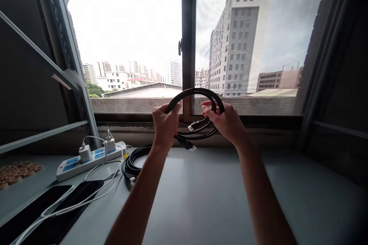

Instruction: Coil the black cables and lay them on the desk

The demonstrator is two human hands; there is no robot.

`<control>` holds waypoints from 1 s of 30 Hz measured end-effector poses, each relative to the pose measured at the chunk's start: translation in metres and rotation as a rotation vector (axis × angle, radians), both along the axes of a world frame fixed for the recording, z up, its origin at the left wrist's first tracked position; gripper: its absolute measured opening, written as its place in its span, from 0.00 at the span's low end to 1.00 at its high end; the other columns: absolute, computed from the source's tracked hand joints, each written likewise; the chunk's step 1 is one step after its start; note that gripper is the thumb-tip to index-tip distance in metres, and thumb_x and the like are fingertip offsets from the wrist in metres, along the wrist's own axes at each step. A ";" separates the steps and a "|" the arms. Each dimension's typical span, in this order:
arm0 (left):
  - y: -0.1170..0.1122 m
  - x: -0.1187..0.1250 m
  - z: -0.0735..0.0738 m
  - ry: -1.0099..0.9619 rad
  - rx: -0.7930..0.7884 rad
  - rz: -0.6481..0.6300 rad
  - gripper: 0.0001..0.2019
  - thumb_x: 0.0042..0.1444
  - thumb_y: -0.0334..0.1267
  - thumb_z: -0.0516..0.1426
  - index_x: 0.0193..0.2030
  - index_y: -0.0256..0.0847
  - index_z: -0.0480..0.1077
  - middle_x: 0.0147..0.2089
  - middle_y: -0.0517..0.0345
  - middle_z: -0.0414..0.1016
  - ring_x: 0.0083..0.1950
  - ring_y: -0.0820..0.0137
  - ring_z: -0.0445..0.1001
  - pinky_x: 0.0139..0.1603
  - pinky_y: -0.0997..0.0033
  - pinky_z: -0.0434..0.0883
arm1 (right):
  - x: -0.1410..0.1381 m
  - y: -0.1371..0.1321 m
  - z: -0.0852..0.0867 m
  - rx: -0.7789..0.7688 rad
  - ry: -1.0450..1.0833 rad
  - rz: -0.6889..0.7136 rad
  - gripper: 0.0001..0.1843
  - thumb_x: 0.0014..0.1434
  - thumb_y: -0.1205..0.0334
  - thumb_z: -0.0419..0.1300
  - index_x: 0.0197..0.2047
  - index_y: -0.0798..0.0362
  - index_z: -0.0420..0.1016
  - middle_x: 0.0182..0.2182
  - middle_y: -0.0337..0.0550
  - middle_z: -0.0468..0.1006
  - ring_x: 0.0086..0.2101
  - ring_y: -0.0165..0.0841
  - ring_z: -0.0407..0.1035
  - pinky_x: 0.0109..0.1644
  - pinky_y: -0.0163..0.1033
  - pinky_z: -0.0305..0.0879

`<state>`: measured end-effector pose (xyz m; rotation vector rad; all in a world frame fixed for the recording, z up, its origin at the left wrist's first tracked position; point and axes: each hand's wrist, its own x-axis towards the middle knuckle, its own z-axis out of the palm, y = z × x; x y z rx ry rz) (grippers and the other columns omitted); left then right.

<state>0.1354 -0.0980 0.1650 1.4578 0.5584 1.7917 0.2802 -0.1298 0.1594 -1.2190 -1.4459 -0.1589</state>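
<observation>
Both hands hold a coiled black cable (pixel 190 92) up in front of the window, above the grey table (pixel 201 195). My left hand (pixel 165 124) is closed round the coil's left side. My right hand (pixel 225 121) grips the right side, fingers curled over the loops. Two plug ends show: one connector (pixel 196 125) lies inside the ring between the hands, the other connector (pixel 188 144) sticks out below my left hand.
A second black cable coil (pixel 132 162) lies on the table at left. Beside it sit a white power strip (pixel 89 157) with chargers and white leads, and two dark phones (pixel 51 203). A metal shelf frame (pixel 71 80) stands at left. The window frame (pixel 188 46) is straight ahead.
</observation>
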 end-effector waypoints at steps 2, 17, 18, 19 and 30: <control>-0.002 0.002 0.000 -0.063 0.017 -0.035 0.20 0.46 0.37 0.58 0.10 0.41 0.54 0.06 0.71 0.48 0.07 0.82 0.47 0.08 0.77 0.44 | 0.001 -0.002 -0.001 -0.085 0.055 0.025 0.07 0.57 0.63 0.59 0.37 0.55 0.76 0.25 0.40 0.77 0.26 0.33 0.72 0.33 0.36 0.66; 0.017 0.006 -0.014 0.351 -0.085 -0.463 0.22 0.51 0.45 0.57 0.12 0.38 0.58 0.12 0.64 0.61 0.21 0.74 0.71 0.28 0.75 0.63 | 0.011 -0.023 0.011 0.268 -0.106 -0.234 0.09 0.60 0.62 0.56 0.30 0.54 0.75 0.11 0.33 0.68 0.15 0.29 0.65 0.25 0.32 0.59; 0.021 0.003 -0.013 0.399 -0.095 -0.443 0.21 0.50 0.46 0.58 0.13 0.37 0.61 0.14 0.62 0.64 0.24 0.73 0.73 0.30 0.75 0.63 | 0.012 -0.020 0.009 0.269 -0.117 -0.224 0.10 0.60 0.61 0.56 0.31 0.54 0.76 0.10 0.33 0.67 0.15 0.29 0.65 0.25 0.32 0.59; 0.023 0.000 -0.013 0.426 -0.097 -0.422 0.20 0.49 0.46 0.59 0.15 0.37 0.62 0.16 0.61 0.66 0.26 0.72 0.74 0.32 0.75 0.64 | 0.013 -0.017 0.007 0.257 -0.126 -0.201 0.10 0.60 0.60 0.56 0.32 0.54 0.76 0.10 0.32 0.66 0.14 0.29 0.64 0.25 0.32 0.59; 0.030 -0.034 0.000 0.158 -0.247 -0.588 0.20 0.43 0.35 0.61 0.16 0.40 0.50 0.13 0.73 0.43 0.12 0.86 0.41 0.14 0.78 0.38 | -0.019 0.003 -0.003 -0.020 0.212 0.366 0.17 0.52 0.50 0.63 0.37 0.55 0.75 0.16 0.32 0.68 0.15 0.27 0.65 0.18 0.30 0.61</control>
